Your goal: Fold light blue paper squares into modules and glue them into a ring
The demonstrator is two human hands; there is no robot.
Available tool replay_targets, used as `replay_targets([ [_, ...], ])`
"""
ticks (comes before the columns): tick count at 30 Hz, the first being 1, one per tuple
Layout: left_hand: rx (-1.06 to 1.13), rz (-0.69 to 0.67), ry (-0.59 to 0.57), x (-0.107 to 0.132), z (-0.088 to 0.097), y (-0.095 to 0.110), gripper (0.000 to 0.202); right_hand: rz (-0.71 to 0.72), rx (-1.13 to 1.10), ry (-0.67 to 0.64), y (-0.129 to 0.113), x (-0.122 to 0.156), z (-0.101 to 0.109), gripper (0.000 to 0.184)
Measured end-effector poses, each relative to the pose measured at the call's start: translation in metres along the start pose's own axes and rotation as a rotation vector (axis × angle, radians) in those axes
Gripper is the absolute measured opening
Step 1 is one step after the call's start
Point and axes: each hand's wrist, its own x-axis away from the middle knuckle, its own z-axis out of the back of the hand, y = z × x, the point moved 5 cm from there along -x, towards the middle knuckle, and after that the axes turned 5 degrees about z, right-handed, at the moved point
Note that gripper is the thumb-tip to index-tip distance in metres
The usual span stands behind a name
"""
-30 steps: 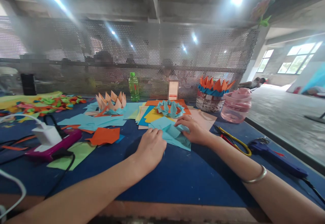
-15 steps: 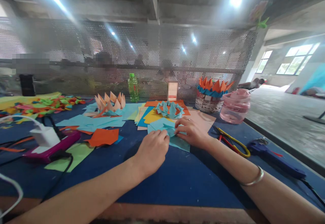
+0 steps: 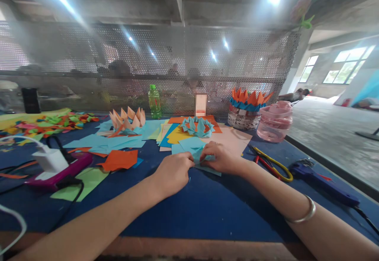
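Note:
My left hand (image 3: 175,173) is closed, its fingertips on a light blue piece of paper (image 3: 197,155). From the other side my right hand (image 3: 221,158) pinches the same paper with bent fingers. The fingers partly hide its folds. More light blue sheets (image 3: 184,144) lie flat beneath and behind the hands. Just beyond stands a ring of folded light blue paper points (image 3: 199,127). A similar peach paper ring (image 3: 128,119) stands to the left.
Scissors (image 3: 274,165) and a blue glue gun (image 3: 324,182) lie at right. Behind them are a pink jar (image 3: 274,124) and a basket (image 3: 243,118) topped with orange points. A purple power strip (image 3: 63,170), paper scraps (image 3: 59,122) and a green bottle (image 3: 154,101) are leftward.
Both hands have shifted slightly left with the light blue paper between them. The right fingers have curled in closer to the left hand.

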Motion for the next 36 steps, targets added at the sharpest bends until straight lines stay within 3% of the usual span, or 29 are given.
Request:
replay_targets([
  [3, 0.050, -0.021, 0.029, -0.003, 0.001, -0.006, 0.047, -0.149, -0.092, -0.022, 0.014, 0.003, -0.002, 0.012],
  [6, 0.079, -0.023, 0.031, -0.006, 0.000, -0.010, 0.049, -0.196, -0.157, -0.030, 0.022, 0.004, -0.005, 0.020],
  [10, 0.069, -0.034, 0.025, -0.007, 0.000, -0.012, 0.044, -0.251, -0.155, -0.015, 0.024, 0.002, -0.008, 0.024],
  [17, 0.008, -0.090, 0.038, -0.009, -0.002, -0.014, 0.038, -0.488, -0.101, 0.035, 0.026, 0.002, -0.013, 0.023],
  [27, 0.060, -0.069, 0.047, -0.008, 0.000, -0.013, 0.050, -0.538, -0.195, 0.057, 0.030, 0.003, -0.019, 0.025],
  [36, -0.028, -0.096, -0.029, -0.003, -0.001, -0.005, 0.054, -0.557, -0.231, 0.076, 0.035, 0.004, -0.022, 0.024],
])
